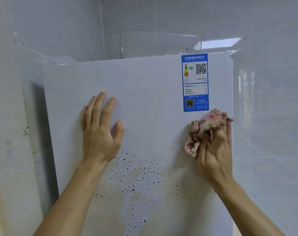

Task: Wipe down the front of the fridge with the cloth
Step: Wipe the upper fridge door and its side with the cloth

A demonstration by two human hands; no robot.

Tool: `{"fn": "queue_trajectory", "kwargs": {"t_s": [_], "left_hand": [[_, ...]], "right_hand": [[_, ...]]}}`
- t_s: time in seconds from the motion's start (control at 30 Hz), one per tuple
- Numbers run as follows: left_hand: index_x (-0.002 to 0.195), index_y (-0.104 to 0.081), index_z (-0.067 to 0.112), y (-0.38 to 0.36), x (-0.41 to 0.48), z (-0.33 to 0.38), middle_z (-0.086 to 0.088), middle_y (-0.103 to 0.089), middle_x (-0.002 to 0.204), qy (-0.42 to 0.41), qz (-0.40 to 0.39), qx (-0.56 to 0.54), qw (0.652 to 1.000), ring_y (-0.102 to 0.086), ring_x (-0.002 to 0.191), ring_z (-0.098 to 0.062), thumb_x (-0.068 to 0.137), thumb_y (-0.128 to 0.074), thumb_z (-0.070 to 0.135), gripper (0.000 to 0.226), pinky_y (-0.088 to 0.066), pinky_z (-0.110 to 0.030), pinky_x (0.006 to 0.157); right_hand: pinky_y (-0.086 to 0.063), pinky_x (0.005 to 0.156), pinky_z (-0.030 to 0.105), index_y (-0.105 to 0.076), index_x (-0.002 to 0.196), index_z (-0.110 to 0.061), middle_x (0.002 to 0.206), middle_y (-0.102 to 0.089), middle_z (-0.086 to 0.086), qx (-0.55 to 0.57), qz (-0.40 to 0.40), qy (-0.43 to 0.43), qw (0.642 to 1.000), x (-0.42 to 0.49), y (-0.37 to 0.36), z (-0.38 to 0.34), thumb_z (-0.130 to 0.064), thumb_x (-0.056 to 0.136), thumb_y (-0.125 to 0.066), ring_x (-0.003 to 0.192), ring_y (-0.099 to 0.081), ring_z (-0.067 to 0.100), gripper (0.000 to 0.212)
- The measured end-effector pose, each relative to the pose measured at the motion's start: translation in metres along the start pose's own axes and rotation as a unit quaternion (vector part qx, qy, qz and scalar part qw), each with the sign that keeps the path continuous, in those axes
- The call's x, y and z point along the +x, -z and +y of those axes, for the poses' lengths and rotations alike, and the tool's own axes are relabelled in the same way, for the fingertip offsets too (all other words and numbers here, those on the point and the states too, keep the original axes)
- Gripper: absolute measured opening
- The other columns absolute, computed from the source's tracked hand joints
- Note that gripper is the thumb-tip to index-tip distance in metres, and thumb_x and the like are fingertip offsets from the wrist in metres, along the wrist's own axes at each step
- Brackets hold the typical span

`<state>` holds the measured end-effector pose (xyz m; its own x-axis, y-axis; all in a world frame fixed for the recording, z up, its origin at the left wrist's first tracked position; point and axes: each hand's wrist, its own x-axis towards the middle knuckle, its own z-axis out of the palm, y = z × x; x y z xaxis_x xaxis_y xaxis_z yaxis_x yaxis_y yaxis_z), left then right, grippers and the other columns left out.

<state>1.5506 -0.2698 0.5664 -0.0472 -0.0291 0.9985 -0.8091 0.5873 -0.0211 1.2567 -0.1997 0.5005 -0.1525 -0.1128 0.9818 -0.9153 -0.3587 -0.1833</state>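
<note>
1. The cloth (202, 130), a crumpled pink rag with greenish patches and a fuzzy pile, is bunched against the fridge front (153, 116), near the door's right edge and just below the blue label (195, 82).
2. The right hand (214, 150) grips the cloth. Its fingers (229, 133) are curled over the wad and press it to the door, and a loose fold hangs out on the thumb side.
3. The left hand (100, 132) lies flat on the door's left half, well apart from the cloth. Its fingers (98, 106) are straight and point up, the first one set a little apart from the others and the thumb held out to the side. It holds nothing.
4. The fridge front is a smooth, glossy, pale panel with a faint brand name near the top.
5. Brown specks and yellowish smears (139, 181) cover the door below and between the two hands, thickest in the middle.
6. The label is a tall rectangle bearing a QR code and a coloured rating chart.
7. A clear plastic bin (158, 43) stands on top of the fridge.
8. Shiny grey wall tiles (272, 116) lie behind and to the right, and a scuffed, pale wall (8, 133) stands to the left.
</note>
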Motion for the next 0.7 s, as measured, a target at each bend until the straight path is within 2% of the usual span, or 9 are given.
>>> {"fn": "queue_trajectory", "kwargs": {"t_s": [0.07, 0.13, 0.2, 0.23, 0.33, 0.43, 0.53, 0.6, 0.7], "left_hand": [[0.157, -0.043, 0.016, 0.002, -0.003, -0.004, -0.008, -0.031, 0.169, 0.001, -0.008, 0.003, 1.000, -0.024, 0.158, -0.029, 0.098, -0.047, 0.032, 0.062, -0.012, -0.045, 0.130], [0.158, -0.043, 0.016, 0.004, -0.004, -0.007, -0.008, -0.031, 0.169, -0.002, -0.016, 0.001, 1.000, -0.024, 0.158, -0.029, 0.098, -0.047, 0.032, 0.062, -0.012, -0.044, 0.130], [0.158, -0.043, 0.016, 0.004, -0.004, -0.008, -0.008, -0.031, 0.169, -0.005, -0.019, -0.002, 1.000, -0.023, 0.158, -0.029, 0.098, -0.047, 0.032, 0.062, -0.012, -0.044, 0.130], [0.158, -0.043, 0.016, 0.005, -0.004, -0.009, -0.008, -0.031, 0.169, -0.008, -0.020, -0.002, 1.000, -0.023, 0.158, -0.029, 0.098, -0.047, 0.032, 0.062, -0.013, -0.045, 0.130], [0.159, -0.042, 0.016, 0.006, -0.007, -0.015, -0.008, -0.030, 0.170, -0.020, -0.026, -0.003, 0.999, -0.023, 0.159, -0.029, 0.098, -0.047, 0.031, 0.063, -0.014, -0.047, 0.130], [0.159, -0.042, 0.016, 0.009, -0.011, -0.029, -0.008, -0.028, 0.171, -0.033, -0.033, -0.007, 0.999, -0.021, 0.160, -0.028, 0.099, -0.045, 0.028, 0.061, -0.013, -0.047, 0.131], [0.159, -0.042, 0.014, 0.014, -0.016, -0.045, -0.009, -0.027, 0.171, -0.051, -0.043, -0.019, 0.998, -0.019, 0.160, -0.026, 0.101, -0.043, 0.022, 0.059, -0.014, -0.047, 0.131], [0.158, -0.043, 0.014, 0.017, -0.017, -0.054, -0.010, -0.028, 0.171, -0.059, -0.045, -0.023, 0.997, -0.019, 0.160, -0.026, 0.102, -0.042, 0.020, 0.057, -0.016, -0.050, 0.130], [0.157, -0.045, 0.013, 0.019, -0.016, -0.065, -0.011, -0.031, 0.170, -0.060, -0.041, -0.033, 0.997, -0.020, 0.160, -0.026, 0.103, -0.040, 0.019, 0.055, -0.019, -0.053, 0.129]], "right_hand": [[-0.004, 0.132, 0.040, -0.044, 0.132, -0.001, 0.164, -0.032, 0.027, 0.019, -0.006, 0.001, 1.000, 0.017, 0.000, -0.005, -0.018, 0.107, -0.035, 0.161, -0.013, 0.032, 0.032], [-0.009, 0.132, 0.038, -0.054, 0.133, -0.002, 0.170, -0.028, 0.007, 0.049, -0.004, 0.018, 0.999, 0.041, 0.000, -0.015, -0.018, 0.108, -0.037, 0.162, -0.011, 0.018, 0.034], [-0.023, 0.129, 0.044, -0.059, 0.132, -0.004, 0.168, -0.025, -0.018, 0.068, 0.011, 0.048, 0.996, 0.064, -0.004, -0.027, -0.012, 0.106, -0.041, 0.159, -0.012, 0.006, 0.032], [-0.029, 0.126, 0.049, -0.060, 0.131, -0.005, 0.165, -0.031, -0.019, 0.071, 0.021, 0.059, 0.995, 0.071, -0.008, -0.034, -0.008, 0.106, -0.043, 0.159, -0.015, 0.007, 0.030], [-0.038, 0.119, 0.055, -0.065, 0.125, -0.003, 0.153, -0.052, -0.001, 0.065, 0.036, 0.063, 0.995, 0.067, -0.027, -0.053, -0.003, 0.105, -0.048, 0.157, -0.027, 0.016, 0.027], [-0.039, 0.121, 0.051, -0.071, 0.112, -0.002, 0.136, -0.067, 0.014, 0.048, 0.012, 0.123, 0.991, 0.028, -0.052, -0.080, -0.014, 0.110, -0.042, 0.151, -0.039, 0.022, 0.032], [-0.033, 0.125, 0.046, -0.074, 0.112, -0.003, 0.135, -0.068, 0.013, 0.033, -0.044, 0.177, 0.983, -0.017, -0.078, -0.112, -0.025, 0.115, -0.035, 0.150, -0.041, 0.024, 0.046], [-0.035, 0.124, 0.049, -0.073, 0.117, -0.003, 0.139, -0.066, 0.012, 0.016, -0.065, 0.185, 0.981, -0.030, -0.086, -0.120, -0.022, 0.115, -0.034, 0.151, -0.041, 0.025, 0.043], [-0.036, 0.123, 0.047, -0.072, 0.119, -0.002, 0.146, -0.060, 0.013, 0.009, -0.073, 0.224, 0.972, -0.018, -0.081, -0.116, -0.016, 0.111, -0.044, 0.152, -0.039, 0.028, 0.032]]}}
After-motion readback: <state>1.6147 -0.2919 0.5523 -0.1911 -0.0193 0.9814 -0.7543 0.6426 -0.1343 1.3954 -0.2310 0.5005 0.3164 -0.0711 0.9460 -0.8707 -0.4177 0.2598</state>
